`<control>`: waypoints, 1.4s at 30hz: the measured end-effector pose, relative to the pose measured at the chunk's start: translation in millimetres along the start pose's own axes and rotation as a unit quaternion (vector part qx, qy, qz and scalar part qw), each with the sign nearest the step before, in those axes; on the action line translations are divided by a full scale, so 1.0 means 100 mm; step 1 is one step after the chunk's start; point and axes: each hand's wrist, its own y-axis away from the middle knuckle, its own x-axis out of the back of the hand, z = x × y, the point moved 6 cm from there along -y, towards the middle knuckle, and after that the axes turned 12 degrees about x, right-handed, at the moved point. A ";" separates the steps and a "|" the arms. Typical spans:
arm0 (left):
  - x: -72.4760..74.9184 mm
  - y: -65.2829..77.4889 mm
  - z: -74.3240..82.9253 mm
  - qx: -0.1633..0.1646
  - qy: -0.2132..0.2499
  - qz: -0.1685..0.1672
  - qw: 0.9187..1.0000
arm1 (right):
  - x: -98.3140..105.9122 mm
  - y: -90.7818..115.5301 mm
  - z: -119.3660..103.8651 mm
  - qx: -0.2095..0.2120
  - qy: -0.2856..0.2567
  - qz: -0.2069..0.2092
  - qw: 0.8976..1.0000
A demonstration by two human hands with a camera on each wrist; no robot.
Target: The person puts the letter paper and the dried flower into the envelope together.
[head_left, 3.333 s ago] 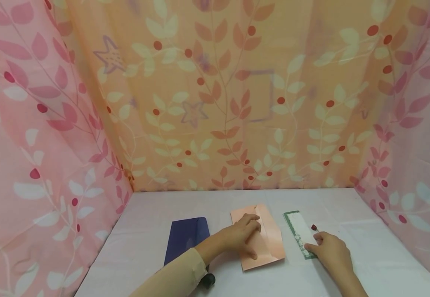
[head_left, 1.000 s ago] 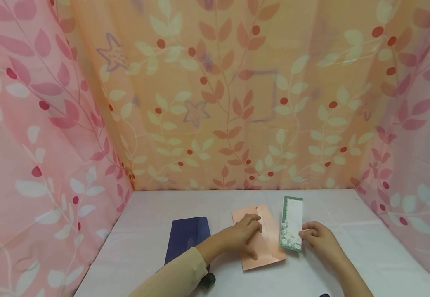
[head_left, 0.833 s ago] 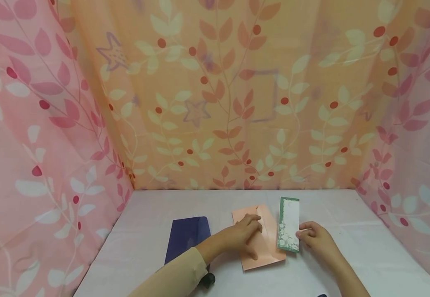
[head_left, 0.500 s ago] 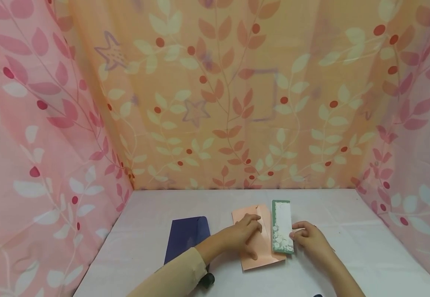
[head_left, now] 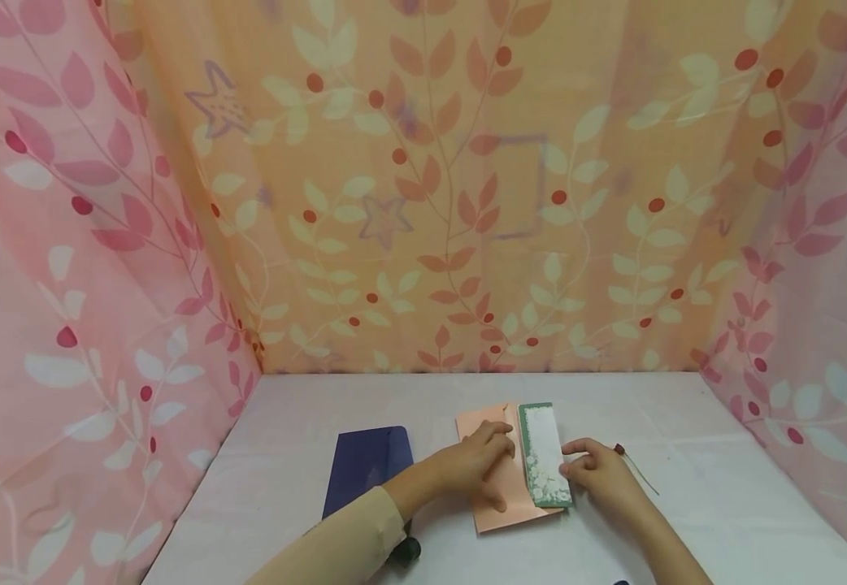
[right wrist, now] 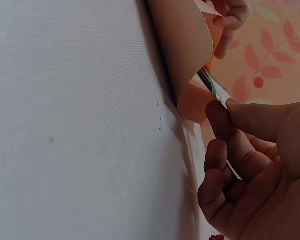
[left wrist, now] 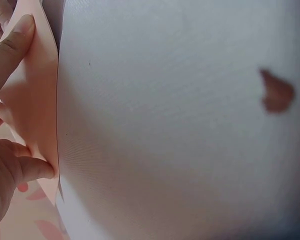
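A peach envelope (head_left: 488,520) lies on the table in the head view, its flap side up. My left hand (head_left: 471,463) spreads over it with bent fingers and thumb, and the left wrist view has the thumb and fingers pressing on the bulging paper (left wrist: 37,100). Between thumb and index finger my right hand (head_left: 602,479) pinches the right edge of a green-bordered white card (head_left: 546,455) with a floral print. That card overlaps the envelope's right side. In the right wrist view, the card's edge (right wrist: 219,91) sits at the envelope's gaping mouth.
A navy envelope (head_left: 361,471) lies left, partly under the left forearm. Near that sleeve is a black rounded object (head_left: 406,551). A small red flower (head_left: 618,448) on a thin stem lies behind the right hand. A dark object (head_left: 620,582) peeks in at the bottom edge.
The right hand has lifted the card from the table, turned it more upright and carried it left over the envelope. The left hand and the peach envelope have stayed in place.
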 end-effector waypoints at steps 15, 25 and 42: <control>0.02 -0.01 0.01 -0.004 0.002 -0.006 1.000 | -0.11 -0.06 -0.03 -0.007 0.002 0.000 1.000; 0.03 -0.02 0.02 -0.014 -0.013 0.004 1.000 | -0.14 -0.08 -0.02 -0.020 0.013 -0.001 1.000; -0.01 0.00 0.01 -0.007 -0.016 0.001 1.000 | -0.26 -0.12 -0.13 0.009 0.017 -0.032 0.999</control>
